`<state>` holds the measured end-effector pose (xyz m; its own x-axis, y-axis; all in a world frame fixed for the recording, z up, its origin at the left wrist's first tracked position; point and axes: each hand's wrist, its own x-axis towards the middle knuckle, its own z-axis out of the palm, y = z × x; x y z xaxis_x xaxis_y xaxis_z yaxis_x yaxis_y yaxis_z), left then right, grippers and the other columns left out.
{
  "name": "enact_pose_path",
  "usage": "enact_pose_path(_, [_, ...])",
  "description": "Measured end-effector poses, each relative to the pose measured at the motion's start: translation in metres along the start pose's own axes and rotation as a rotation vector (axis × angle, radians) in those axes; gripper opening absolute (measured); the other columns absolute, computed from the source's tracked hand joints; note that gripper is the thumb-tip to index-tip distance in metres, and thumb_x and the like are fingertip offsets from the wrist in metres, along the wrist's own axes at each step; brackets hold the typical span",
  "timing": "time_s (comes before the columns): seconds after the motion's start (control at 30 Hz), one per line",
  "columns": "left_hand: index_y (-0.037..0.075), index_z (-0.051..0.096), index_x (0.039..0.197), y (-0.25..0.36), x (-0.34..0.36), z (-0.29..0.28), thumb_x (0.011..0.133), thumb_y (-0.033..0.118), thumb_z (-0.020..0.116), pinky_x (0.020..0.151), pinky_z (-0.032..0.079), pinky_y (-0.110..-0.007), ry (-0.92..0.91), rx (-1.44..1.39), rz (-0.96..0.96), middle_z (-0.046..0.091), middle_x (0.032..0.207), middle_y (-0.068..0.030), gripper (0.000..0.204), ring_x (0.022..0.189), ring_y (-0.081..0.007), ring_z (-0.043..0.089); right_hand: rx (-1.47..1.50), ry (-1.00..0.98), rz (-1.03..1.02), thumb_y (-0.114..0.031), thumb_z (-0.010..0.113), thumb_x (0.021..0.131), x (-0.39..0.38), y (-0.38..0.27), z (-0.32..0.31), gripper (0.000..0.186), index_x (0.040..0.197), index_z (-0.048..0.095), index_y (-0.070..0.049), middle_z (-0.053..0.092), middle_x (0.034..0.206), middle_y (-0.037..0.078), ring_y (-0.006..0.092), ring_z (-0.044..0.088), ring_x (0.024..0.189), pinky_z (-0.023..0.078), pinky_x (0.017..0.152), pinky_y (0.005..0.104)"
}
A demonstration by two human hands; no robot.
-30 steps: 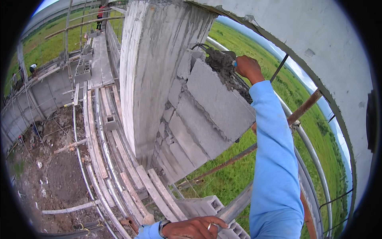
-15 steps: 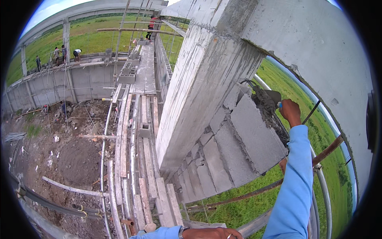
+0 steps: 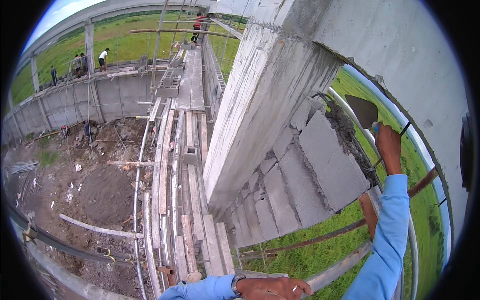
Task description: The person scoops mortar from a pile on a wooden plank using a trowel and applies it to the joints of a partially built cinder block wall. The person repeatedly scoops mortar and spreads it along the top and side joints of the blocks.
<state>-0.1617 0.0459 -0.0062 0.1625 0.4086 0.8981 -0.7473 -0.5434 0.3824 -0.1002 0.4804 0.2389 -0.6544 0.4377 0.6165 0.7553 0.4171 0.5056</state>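
My right hand [image 3: 388, 145] is closed around the handle of a trowel [image 3: 362, 111]. Its dark blade stands over the green beyond the wall, beside the mortar. Grey, rough mortar [image 3: 345, 127] lies along the top edge of the block wall [image 3: 336, 162], next to the concrete column [image 3: 260, 95]. Low in the picture my left hand [image 3: 270, 288], with a watch at the wrist, has its fingers curled near a wooden beam [image 3: 340, 265]. A small white thing shows at those fingers; its kind is unclear.
Scaffold planks [image 3: 192, 200] run along the column's left, with a hollow block [image 3: 190, 155] on them. More blocks [image 3: 169, 85] sit farther off. A concrete beam [image 3: 390, 45] hangs overhead right; metal poles [image 3: 413, 250] stand beside my right arm. Other people [image 3: 102, 60] are far away.
The trowel has come away from the mortar to the right, and its blade now shows in full. The view has shifted slightly, and more of my left hand is visible.
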Motion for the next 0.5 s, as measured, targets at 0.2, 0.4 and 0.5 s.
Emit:
enact_pose_path(0.2, [0.011, 0.070, 0.068, -0.001, -0.001, -0.007, 0.106, 0.027, 0.052, 0.105, 0.039, -0.054, -0.046, 0.040, -0.032, 0.069, 0.071, -0.0071, 0.045, 0.071, -0.0285, 0.063, -0.021, -0.119, -0.056, -0.020, 0.070, 0.095, -0.037, -0.005, -0.041, 0.028, 0.121, 0.070, -0.009, 0.073, 0.095, 0.020, 0.0404, 0.073, 0.087, 0.057, 0.077, 0.0533])
enact_pose_path(0.4, [0.010, 0.064, 0.065, -0.005, 0.002, -0.021, 0.107, 0.028, 0.049, 0.110, 0.036, -0.054, -0.158, 0.082, -0.059, 0.062, 0.066, -0.0064, 0.048, 0.068, -0.0289, 0.060, -0.136, -0.063, -0.083, -0.013, 0.062, 0.094, -0.046, 0.011, -0.040, 0.025, 0.117, 0.070, -0.009, 0.071, 0.095, 0.019, 0.0416, 0.073, 0.084, 0.057, 0.073, 0.0539])
enact_pose_path(0.5, [0.011, 0.060, 0.063, -0.004, 0.002, -0.022, 0.107, 0.028, 0.048, 0.108, 0.037, -0.054, -0.147, 0.100, -0.053, 0.059, 0.064, -0.0072, 0.050, 0.066, -0.0294, 0.058, -0.128, -0.190, -0.063, -0.018, 0.072, 0.092, -0.040, 0.010, -0.024, 0.034, 0.125, 0.070, -0.014, 0.073, 0.103, 0.016, 0.0405, 0.073, 0.092, 0.058, 0.080, 0.0536])
